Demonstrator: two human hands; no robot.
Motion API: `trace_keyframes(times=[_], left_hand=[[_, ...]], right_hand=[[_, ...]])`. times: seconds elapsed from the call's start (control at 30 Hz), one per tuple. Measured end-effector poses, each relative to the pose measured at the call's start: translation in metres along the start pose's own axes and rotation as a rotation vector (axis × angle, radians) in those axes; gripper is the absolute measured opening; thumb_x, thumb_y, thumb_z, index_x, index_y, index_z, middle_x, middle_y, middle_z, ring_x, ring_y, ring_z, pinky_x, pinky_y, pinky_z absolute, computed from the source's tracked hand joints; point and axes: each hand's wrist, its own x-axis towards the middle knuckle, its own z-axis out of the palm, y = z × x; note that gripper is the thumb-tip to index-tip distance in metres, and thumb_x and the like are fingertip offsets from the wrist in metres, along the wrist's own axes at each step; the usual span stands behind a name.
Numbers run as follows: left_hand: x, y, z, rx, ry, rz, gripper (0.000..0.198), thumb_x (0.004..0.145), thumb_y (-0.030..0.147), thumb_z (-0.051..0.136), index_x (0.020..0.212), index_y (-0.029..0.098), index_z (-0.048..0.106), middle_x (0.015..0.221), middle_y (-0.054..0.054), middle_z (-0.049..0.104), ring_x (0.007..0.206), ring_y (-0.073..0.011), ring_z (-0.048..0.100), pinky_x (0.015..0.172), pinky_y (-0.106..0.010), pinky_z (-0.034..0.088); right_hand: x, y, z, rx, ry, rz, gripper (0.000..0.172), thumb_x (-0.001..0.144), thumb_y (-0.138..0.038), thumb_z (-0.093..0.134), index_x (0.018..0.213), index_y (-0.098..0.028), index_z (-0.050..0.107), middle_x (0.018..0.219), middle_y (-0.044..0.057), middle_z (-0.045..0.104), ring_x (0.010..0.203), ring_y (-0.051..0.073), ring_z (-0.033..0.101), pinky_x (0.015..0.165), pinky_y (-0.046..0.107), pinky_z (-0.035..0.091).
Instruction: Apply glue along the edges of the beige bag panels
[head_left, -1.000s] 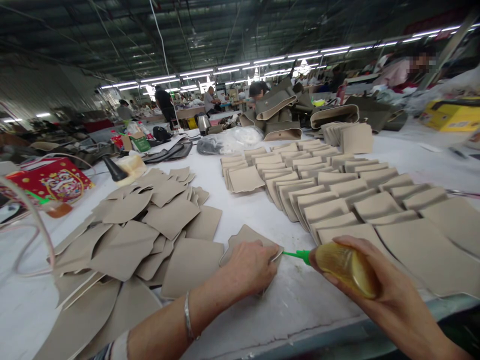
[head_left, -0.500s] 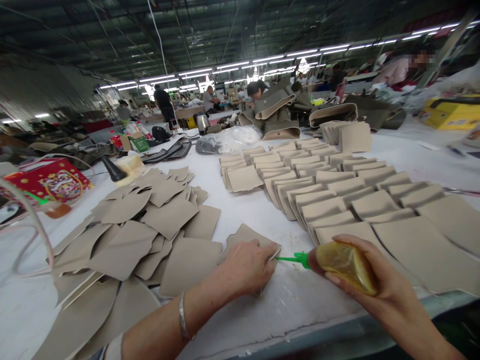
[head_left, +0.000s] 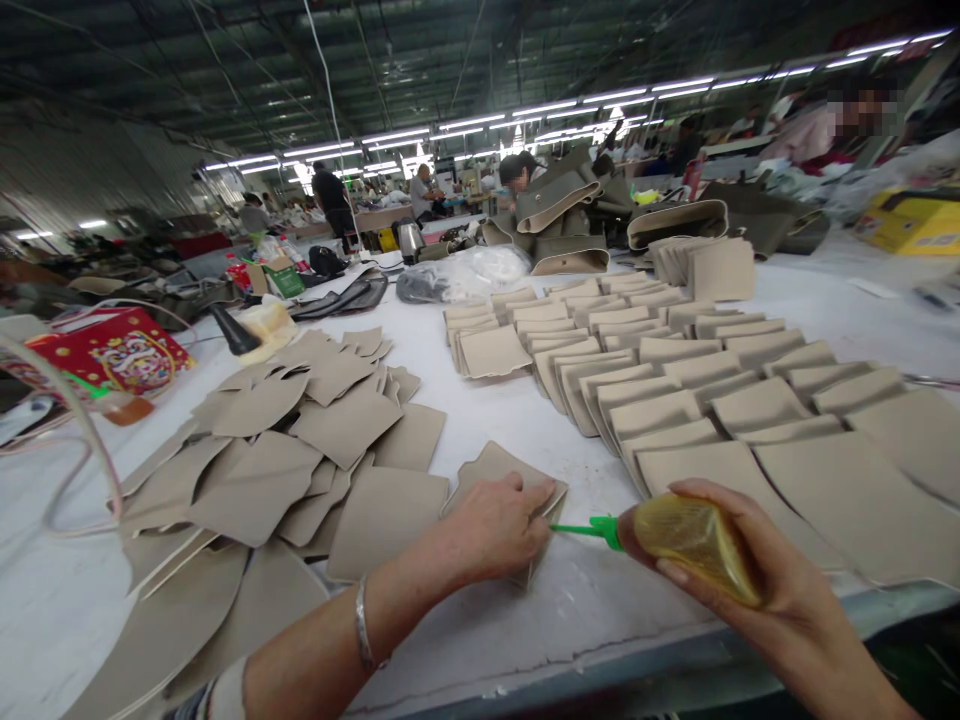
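My left hand grips a taupe leather-like piece near the table's front edge. Its index finger presses by the right corner, where another edge shows just beneath; the thumb is hidden. Wrapped in my right hand is a squeeze bottle of amber liquid, tilted so its long green nozzle points left. The nozzle tip is at the corner of the piece, beside my left fingers; whether it touches, I cannot tell. Left of my hand lies a loose heap of similar pieces.
Overlapping rows of folded taupe pieces cover the right of the white table. A red box, a plastic bag, dark bag parts and a yellow box stand farther back. People work in the background.
The view has shifted slightly. The nozzle tip has moved a little down along the corner edge of the piece. Both hands keep their holds.
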Motion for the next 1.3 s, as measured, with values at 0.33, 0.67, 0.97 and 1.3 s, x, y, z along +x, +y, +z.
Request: trace_keyframes(times=[0.33,0.67,0.97,1.3], left_hand=[[-0.002,-0.002,0.002,-0.028,-0.032,-0.017,0.053,0.095,0.034,0.031,0.147,0.028,0.041,0.108,-0.008,0.061,0.091,-0.0279,0.066,0.081,-0.04,0.051],[-0.004,-0.002,0.003,-0.036,-0.038,-0.031,0.054,0.098,0.039,0.03,0.151,0.028,0.036,0.112,-0.009,0.06,0.094,-0.0275,0.065,0.085,-0.04,0.05],[-0.003,-0.003,0.004,-0.039,-0.033,-0.029,0.053,0.099,0.042,0.029,0.149,0.027,0.038,0.112,-0.009,0.059,0.094,-0.0286,0.065,0.083,-0.041,0.051],[-0.006,0.0,0.001,-0.045,-0.045,-0.035,0.05,0.099,0.042,0.028,0.146,0.028,0.042,0.111,-0.008,0.059,0.093,-0.0269,0.064,0.084,-0.039,0.05]], right_hand=[[-0.011,-0.009,0.008,0.08,-0.019,0.091,0.05,0.081,-0.051,0.073,0.122,-0.028,0.057,0.116,0.004,0.063,0.103,0.025,0.064,0.084,0.026,0.054],[-0.022,-0.011,0.013,0.148,-0.022,0.078,0.047,0.085,-0.051,0.07,0.124,-0.032,0.055,0.116,0.002,0.063,0.101,0.022,0.064,0.085,0.023,0.052],[-0.023,-0.011,0.017,0.198,0.003,0.084,0.046,0.084,-0.05,0.072,0.124,-0.033,0.055,0.117,0.001,0.062,0.106,0.023,0.062,0.091,0.024,0.049],[-0.016,0.001,0.008,0.095,-0.005,-0.033,0.045,0.081,-0.039,0.077,0.121,-0.031,0.057,0.114,0.004,0.065,0.103,0.026,0.066,0.087,0.03,0.056]])
